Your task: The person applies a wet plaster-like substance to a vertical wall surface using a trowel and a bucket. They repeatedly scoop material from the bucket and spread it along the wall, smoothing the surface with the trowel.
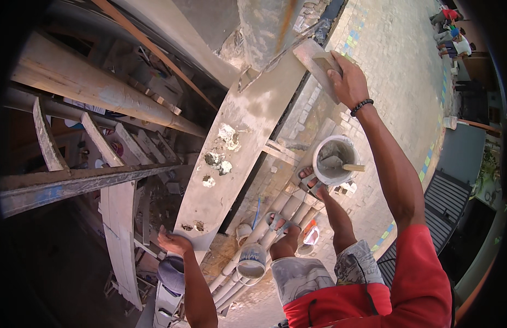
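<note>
My right hand [349, 82], with a dark beaded bracelet at the wrist, is closed on a plastering float [313, 61]. The float's flat plate lies at the far right edge of a long, smooth grey cement ledge [259, 104]. At the near left end of that ledge is my left hand [176, 242], fingers apart and nothing seen in it; whether it leans on the edge is hard to tell. White and dark patches of mix [227, 136] lie midway along the ledge. To its right stands a bucket [319, 164] containing grey mortar and a wooden-handled tool [353, 168].
My feet stand among pipes and boards [289, 205] beside the ledge. A pail [251, 262] of liquid and a smaller container [243, 232] sit near them. Wooden framing [89, 188] and a round pole [106, 82] fill the left. People [453, 41] are far off on the paving.
</note>
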{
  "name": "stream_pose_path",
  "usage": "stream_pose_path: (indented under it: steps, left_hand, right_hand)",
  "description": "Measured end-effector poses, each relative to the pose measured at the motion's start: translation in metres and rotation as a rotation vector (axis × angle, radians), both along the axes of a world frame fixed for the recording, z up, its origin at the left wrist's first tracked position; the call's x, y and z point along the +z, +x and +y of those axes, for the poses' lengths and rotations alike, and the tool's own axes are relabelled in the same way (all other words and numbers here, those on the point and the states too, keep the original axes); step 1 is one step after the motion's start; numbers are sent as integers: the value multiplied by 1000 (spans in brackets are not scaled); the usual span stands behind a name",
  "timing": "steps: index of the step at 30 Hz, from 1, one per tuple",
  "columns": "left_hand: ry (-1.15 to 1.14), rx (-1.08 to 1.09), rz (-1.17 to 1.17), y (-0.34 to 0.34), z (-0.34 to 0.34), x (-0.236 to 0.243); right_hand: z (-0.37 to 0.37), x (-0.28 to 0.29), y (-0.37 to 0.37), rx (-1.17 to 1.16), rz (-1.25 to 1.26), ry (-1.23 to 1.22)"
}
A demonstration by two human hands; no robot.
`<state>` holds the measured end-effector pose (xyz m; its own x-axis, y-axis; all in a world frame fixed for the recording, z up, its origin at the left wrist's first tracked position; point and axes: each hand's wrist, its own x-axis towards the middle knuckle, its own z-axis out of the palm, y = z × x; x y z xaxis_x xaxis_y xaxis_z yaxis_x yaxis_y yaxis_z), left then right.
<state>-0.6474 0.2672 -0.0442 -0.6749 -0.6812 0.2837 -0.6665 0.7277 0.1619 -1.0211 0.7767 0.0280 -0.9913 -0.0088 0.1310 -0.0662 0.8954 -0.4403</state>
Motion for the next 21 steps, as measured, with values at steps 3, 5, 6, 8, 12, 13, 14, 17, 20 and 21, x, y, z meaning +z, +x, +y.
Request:
stream_pose_path:
  steps: [3, 5, 6, 8, 12, 13, 14, 17, 20, 21]
  left_hand:
    - [-4, -7, 3, -1, 0, -3]
    - [-23, -9, -4, 1, -1, 1]
    - [-24, -8, -7, 1, -1, 3]
    - [-22, -5, -9, -1, 1, 5]
    - [-18, -8, -8, 3, -4, 5]
    - [-28, -7, -4, 7, -9, 7]
    - [7, 0, 5, 6, -6, 7]
    - [103, 10, 54, -7, 5, 2]
    - [111, 14, 55, -9, 9, -2]
    - [72, 14, 18, -6, 6, 2]
  right_hand:
    - [-12, 1, 14, 116, -30, 90]
    - [-36, 5, 45, 202, -81, 36]
    - [-47, 6, 65, 244, -94, -3]
    - [-66, 15, 99, 349, -136, -48]
    - [-65, 27, 109, 381, -164, -168]
    - [-60, 30, 98, 292, -136, -152]
    - [-47, 31, 82, 195, -112, -117]
    - [-17, 11, 41, 83, 2, -24]
    - [-26, -5, 42, 158, 10, 9]
    - [-43, 2, 53, 201, -67, 23]
